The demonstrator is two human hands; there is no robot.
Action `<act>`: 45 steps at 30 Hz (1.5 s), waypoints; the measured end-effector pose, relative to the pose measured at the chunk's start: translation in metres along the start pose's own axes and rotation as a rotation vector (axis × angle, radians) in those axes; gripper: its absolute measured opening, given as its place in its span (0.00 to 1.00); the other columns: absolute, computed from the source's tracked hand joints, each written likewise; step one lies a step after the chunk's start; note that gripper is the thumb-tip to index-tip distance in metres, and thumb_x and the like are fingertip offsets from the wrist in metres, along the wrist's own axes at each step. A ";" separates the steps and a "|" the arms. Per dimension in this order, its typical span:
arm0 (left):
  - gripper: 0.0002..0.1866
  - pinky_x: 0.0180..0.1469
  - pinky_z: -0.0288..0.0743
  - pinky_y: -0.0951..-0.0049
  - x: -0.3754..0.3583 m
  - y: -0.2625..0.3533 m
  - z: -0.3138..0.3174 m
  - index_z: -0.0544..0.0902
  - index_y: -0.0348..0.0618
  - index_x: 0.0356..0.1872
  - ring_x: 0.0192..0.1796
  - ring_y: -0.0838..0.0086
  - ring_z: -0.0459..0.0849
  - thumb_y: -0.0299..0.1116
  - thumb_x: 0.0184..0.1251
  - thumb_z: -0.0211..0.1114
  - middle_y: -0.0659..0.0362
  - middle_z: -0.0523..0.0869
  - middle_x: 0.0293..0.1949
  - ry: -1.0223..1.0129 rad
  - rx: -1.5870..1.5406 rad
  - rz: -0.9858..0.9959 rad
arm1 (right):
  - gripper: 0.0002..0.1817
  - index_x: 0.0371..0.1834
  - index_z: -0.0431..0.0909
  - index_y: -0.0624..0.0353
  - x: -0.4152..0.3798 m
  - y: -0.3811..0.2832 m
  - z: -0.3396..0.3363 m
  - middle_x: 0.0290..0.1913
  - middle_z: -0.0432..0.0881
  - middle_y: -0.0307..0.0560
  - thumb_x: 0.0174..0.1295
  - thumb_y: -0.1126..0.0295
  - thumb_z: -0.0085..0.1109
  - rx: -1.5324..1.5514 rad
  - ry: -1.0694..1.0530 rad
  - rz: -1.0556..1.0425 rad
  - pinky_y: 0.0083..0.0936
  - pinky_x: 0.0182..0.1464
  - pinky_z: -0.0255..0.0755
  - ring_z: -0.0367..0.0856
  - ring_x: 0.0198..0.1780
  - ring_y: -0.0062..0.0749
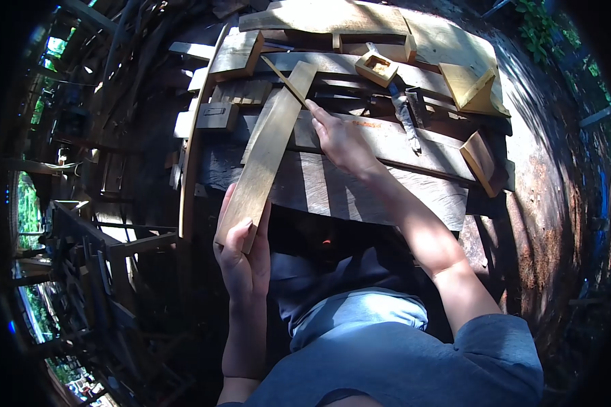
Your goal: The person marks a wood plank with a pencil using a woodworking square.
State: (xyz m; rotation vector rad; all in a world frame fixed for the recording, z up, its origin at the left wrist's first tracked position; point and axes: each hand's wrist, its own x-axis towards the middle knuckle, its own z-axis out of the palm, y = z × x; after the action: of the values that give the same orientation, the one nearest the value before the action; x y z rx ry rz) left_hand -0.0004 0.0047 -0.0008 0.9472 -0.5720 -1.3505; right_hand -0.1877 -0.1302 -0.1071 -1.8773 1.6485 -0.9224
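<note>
My left hand (pixel 241 254) is wrapped round the near end of a long wooden board (pixel 268 149), thumb on its upper face. The board slants away from me, its far end over the workbench. My right hand (pixel 343 139) pinches the near end of a thin wooden strip (pixel 284 80) between thumb and fingers. That strip crosses the board diagonally near its far end, its other tip reaching out past the left edge. Left of the board lies a small wooden block (pixel 217 116) with a slot in its top.
The workbench (pixel 319 180) is made of rough planks. On it are a small hollowed wooden box (pixel 377 68), a tool with a wrapped handle (pixel 405 115), a larger block (pixel 236 54) and angled wooden pieces (pixel 472 88) at the right. A long thin lath (pixel 197 136) stands along the left edge.
</note>
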 end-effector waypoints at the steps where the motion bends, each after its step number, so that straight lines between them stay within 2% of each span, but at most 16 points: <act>1: 0.37 0.77 0.63 0.58 0.001 0.001 -0.002 0.56 0.23 0.74 0.73 0.54 0.70 0.18 0.59 0.49 0.38 0.66 0.70 -0.018 0.017 0.000 | 0.25 0.75 0.63 0.44 -0.003 -0.009 -0.008 0.27 0.84 0.64 0.77 0.61 0.43 0.005 -0.081 0.070 0.55 0.38 0.78 0.85 0.31 0.61; 7: 0.37 0.78 0.61 0.57 0.000 0.002 0.005 0.57 0.23 0.73 0.72 0.54 0.71 0.19 0.59 0.50 0.37 0.66 0.70 -0.005 0.031 -0.001 | 0.27 0.77 0.60 0.45 -0.075 -0.040 -0.032 0.26 0.83 0.65 0.75 0.62 0.46 0.119 -0.220 0.121 0.55 0.39 0.77 0.84 0.31 0.62; 9: 0.37 0.78 0.61 0.56 0.001 0.002 0.003 0.57 0.23 0.73 0.72 0.54 0.71 0.19 0.59 0.51 0.37 0.66 0.70 0.007 0.013 -0.011 | 0.28 0.78 0.59 0.45 -0.069 -0.028 -0.030 0.26 0.82 0.65 0.75 0.62 0.46 0.224 -0.169 0.004 0.56 0.40 0.76 0.84 0.31 0.64; 12: 0.36 0.78 0.61 0.55 0.005 0.006 -0.002 0.57 0.23 0.73 0.72 0.54 0.70 0.19 0.60 0.51 0.37 0.66 0.70 -0.007 -0.001 -0.026 | 0.25 0.75 0.63 0.47 -0.017 -0.017 -0.022 0.36 0.85 0.68 0.76 0.61 0.41 0.139 -0.180 0.162 0.54 0.49 0.76 0.84 0.41 0.65; 14: 0.37 0.79 0.59 0.53 0.003 0.004 -0.002 0.56 0.23 0.73 0.74 0.57 0.68 0.20 0.61 0.54 0.42 0.68 0.70 -0.021 -0.010 -0.036 | 0.25 0.75 0.63 0.50 0.015 0.018 0.005 0.47 0.84 0.68 0.77 0.64 0.43 0.111 -0.004 0.003 0.48 0.52 0.78 0.84 0.47 0.63; 18: 0.37 0.77 0.63 0.57 0.001 0.003 0.005 0.56 0.23 0.73 0.72 0.53 0.70 0.18 0.59 0.50 0.36 0.66 0.69 -0.026 -0.011 -0.002 | 0.25 0.75 0.63 0.50 -0.009 -0.032 -0.038 0.45 0.84 0.69 0.76 0.64 0.43 -0.045 -0.300 0.236 0.48 0.51 0.79 0.85 0.44 0.65; 20: 0.37 0.77 0.63 0.57 0.000 0.005 0.004 0.56 0.22 0.74 0.73 0.53 0.70 0.17 0.59 0.50 0.36 0.66 0.69 -0.019 -0.030 0.000 | 0.28 0.79 0.57 0.46 -0.047 -0.033 -0.029 0.40 0.85 0.68 0.76 0.63 0.44 0.007 -0.226 0.099 0.50 0.49 0.78 0.85 0.37 0.62; 24: 0.37 0.77 0.63 0.58 0.000 0.006 0.004 0.56 0.23 0.74 0.73 0.53 0.70 0.18 0.59 0.51 0.37 0.66 0.70 -0.018 0.008 -0.018 | 0.26 0.77 0.62 0.48 -0.028 -0.034 -0.043 0.45 0.84 0.68 0.77 0.63 0.43 0.137 -0.330 0.270 0.46 0.54 0.77 0.84 0.47 0.63; 25: 0.37 0.77 0.63 0.58 0.000 0.005 0.005 0.56 0.23 0.74 0.73 0.54 0.70 0.18 0.59 0.51 0.37 0.66 0.70 -0.021 0.027 -0.010 | 0.25 0.75 0.65 0.51 -0.010 -0.022 -0.034 0.48 0.83 0.70 0.77 0.63 0.42 0.114 -0.220 0.223 0.45 0.55 0.77 0.83 0.51 0.62; 26: 0.37 0.77 0.63 0.58 0.001 0.003 0.004 0.56 0.23 0.74 0.73 0.54 0.70 0.18 0.59 0.51 0.37 0.66 0.70 -0.033 0.027 -0.006 | 0.24 0.73 0.66 0.52 0.012 0.020 -0.003 0.40 0.83 0.71 0.75 0.64 0.42 0.102 0.005 -0.007 0.53 0.46 0.77 0.85 0.40 0.64; 30: 0.37 0.78 0.61 0.56 0.004 0.006 -0.003 0.57 0.24 0.73 0.73 0.55 0.70 0.20 0.59 0.54 0.38 0.67 0.70 -0.035 0.025 0.002 | 0.24 0.73 0.66 0.52 0.042 0.033 -0.005 0.36 0.84 0.69 0.75 0.62 0.44 -0.079 -0.045 0.023 0.52 0.44 0.79 0.86 0.39 0.62; 32: 0.38 0.79 0.59 0.52 0.008 0.006 -0.004 0.57 0.23 0.73 0.73 0.56 0.69 0.22 0.59 0.55 0.39 0.67 0.70 -0.030 0.020 -0.009 | 0.24 0.75 0.64 0.47 0.010 0.000 -0.024 0.47 0.83 0.72 0.76 0.62 0.42 0.040 -0.149 0.129 0.51 0.55 0.75 0.82 0.51 0.66; 35: 0.38 0.78 0.60 0.52 0.004 0.007 -0.003 0.57 0.23 0.73 0.73 0.55 0.69 0.22 0.59 0.54 0.38 0.67 0.69 -0.029 0.029 -0.016 | 0.25 0.76 0.64 0.46 -0.033 -0.023 -0.032 0.49 0.83 0.71 0.77 0.61 0.42 0.109 -0.291 0.220 0.50 0.55 0.75 0.82 0.52 0.65; 37: 0.36 0.77 0.64 0.60 0.003 0.006 -0.002 0.57 0.24 0.73 0.72 0.55 0.71 0.18 0.60 0.52 0.38 0.68 0.69 -0.008 0.010 -0.018 | 0.25 0.75 0.64 0.46 -0.036 -0.016 -0.031 0.49 0.82 0.71 0.77 0.60 0.42 0.104 -0.225 0.134 0.50 0.55 0.75 0.82 0.51 0.65; 40: 0.37 0.77 0.64 0.60 0.002 0.008 0.002 0.57 0.24 0.74 0.72 0.55 0.71 0.18 0.60 0.52 0.38 0.68 0.69 -0.012 0.003 -0.035 | 0.24 0.73 0.67 0.46 0.020 0.010 -0.022 0.41 0.84 0.70 0.75 0.61 0.44 0.108 -0.122 0.158 0.54 0.50 0.76 0.84 0.45 0.66; 45: 0.37 0.76 0.64 0.61 0.000 0.006 0.003 0.56 0.24 0.74 0.72 0.56 0.71 0.18 0.60 0.52 0.38 0.67 0.69 -0.005 0.005 -0.023 | 0.24 0.73 0.67 0.44 0.070 0.053 0.003 0.42 0.84 0.70 0.75 0.57 0.42 -0.028 -0.001 0.113 0.57 0.54 0.75 0.83 0.47 0.68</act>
State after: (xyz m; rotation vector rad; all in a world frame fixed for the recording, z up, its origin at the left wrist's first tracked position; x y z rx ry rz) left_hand 0.0007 0.0041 0.0062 0.9576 -0.5699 -1.3725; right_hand -0.2170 -0.2082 -0.1354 -1.7812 1.7562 -0.8564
